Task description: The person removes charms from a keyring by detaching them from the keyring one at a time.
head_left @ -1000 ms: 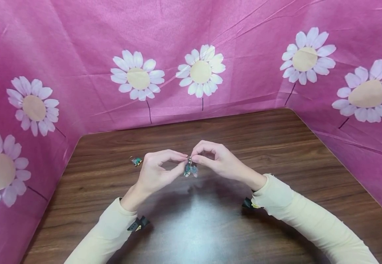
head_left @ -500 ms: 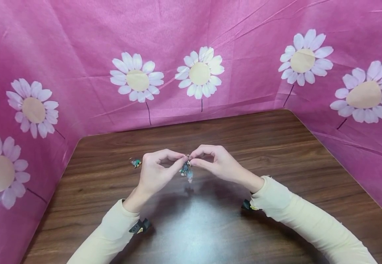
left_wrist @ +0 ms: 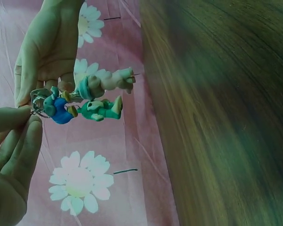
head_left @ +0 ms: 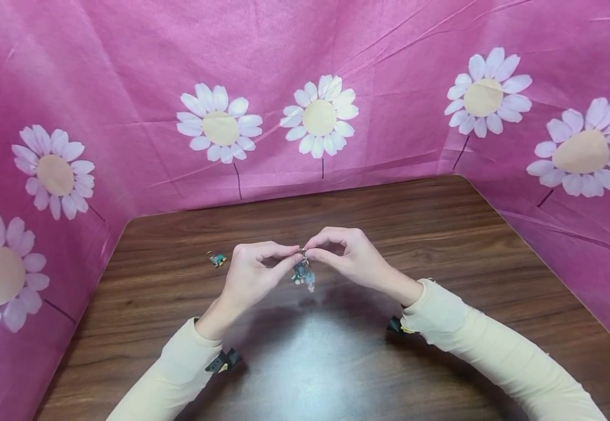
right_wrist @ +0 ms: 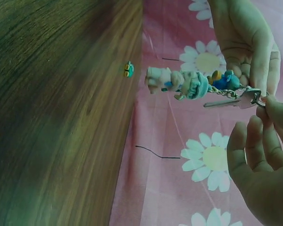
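Fingertips of my left hand [head_left: 251,275] and right hand [head_left: 356,257] meet above the table, both pinching a small metal key ring [right_wrist: 260,98]. From it hang a silver key [right_wrist: 222,102] and several figurine charms. In the left wrist view these are a blue figure [left_wrist: 60,109], a green figure [left_wrist: 101,109] and a pale figure with a turquoise cap [left_wrist: 101,84]. Fingers partly cover the ring, so I cannot tell whether it is spread apart. Left of my left hand, another keychain [head_left: 217,259] with a green figure lies on the table.
The wooden table [head_left: 305,362] extends all round beneath my hands. Pink cloth [head_left: 389,35] printed with white daisies stands along its back and sides. Dark straps [head_left: 224,361] are on both wrists over cream sleeves [head_left: 494,345].
The hanging charms swing left, then back a little right, and the ring turns slightly between my fingertips. Both hands stay in nearly the same place; the keychain on the table has not moved.
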Demonstrator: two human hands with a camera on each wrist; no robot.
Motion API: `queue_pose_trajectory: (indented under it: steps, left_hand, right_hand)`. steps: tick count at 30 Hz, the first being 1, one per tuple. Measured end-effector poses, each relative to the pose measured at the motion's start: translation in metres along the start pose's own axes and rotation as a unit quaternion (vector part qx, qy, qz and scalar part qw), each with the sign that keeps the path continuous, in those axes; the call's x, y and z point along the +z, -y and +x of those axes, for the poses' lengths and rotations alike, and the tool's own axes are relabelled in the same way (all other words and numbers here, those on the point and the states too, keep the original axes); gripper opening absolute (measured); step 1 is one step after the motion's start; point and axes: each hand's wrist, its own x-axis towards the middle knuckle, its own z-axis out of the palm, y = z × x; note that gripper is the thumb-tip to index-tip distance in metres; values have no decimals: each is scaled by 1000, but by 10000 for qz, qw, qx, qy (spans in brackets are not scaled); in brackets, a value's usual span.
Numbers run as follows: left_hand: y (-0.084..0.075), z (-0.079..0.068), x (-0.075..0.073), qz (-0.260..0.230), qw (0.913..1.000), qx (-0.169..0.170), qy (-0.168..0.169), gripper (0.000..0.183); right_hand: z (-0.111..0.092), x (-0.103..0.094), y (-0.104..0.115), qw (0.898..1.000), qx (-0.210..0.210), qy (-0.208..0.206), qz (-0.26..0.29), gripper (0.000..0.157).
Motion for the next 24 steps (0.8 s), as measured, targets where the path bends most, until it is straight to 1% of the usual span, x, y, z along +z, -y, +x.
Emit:
queue_pose_trajectory:
  steps: [4,7,10,12,17,19,21,24]
  left_hand:
    - [0,-1,2,-32,9998,-161,-149,10]
    - [-1,-1,2,-69,9988,-370,-298,9]
    - [-1,-2,0,-26,9975,-634,-308,9]
    - [-1,-1,-1,67,9966,-799,-212,9]
    - [-3,2,-5,336,9923,-1162,270,9]
    - [-3,1,-5,337,9904,-1276,413,9]
    - [-3,1,-4,310,9890,-1365,485,8]
    - [-2,-1,-3,213,9876,-1471,501,7]
  right_hand:
    - [0,3,0,9999,-30,-83,-88,11]
    - [-1,4,-1,9998,-15,-82,-194,10]
    - [-1,5,-3,9995,5,-56,-310,10]
    - [-1,5,-4,9992,-10,-68,-388,10]
    - [0,2,-2,9979,-128,-150,-618,7]
    - [1,2,0,9975,-180,-178,-662,7]
    - [1,2,1,9972,-246,-183,-680,7]
    - [2,2,1,9969,-325,-131,-710,8]
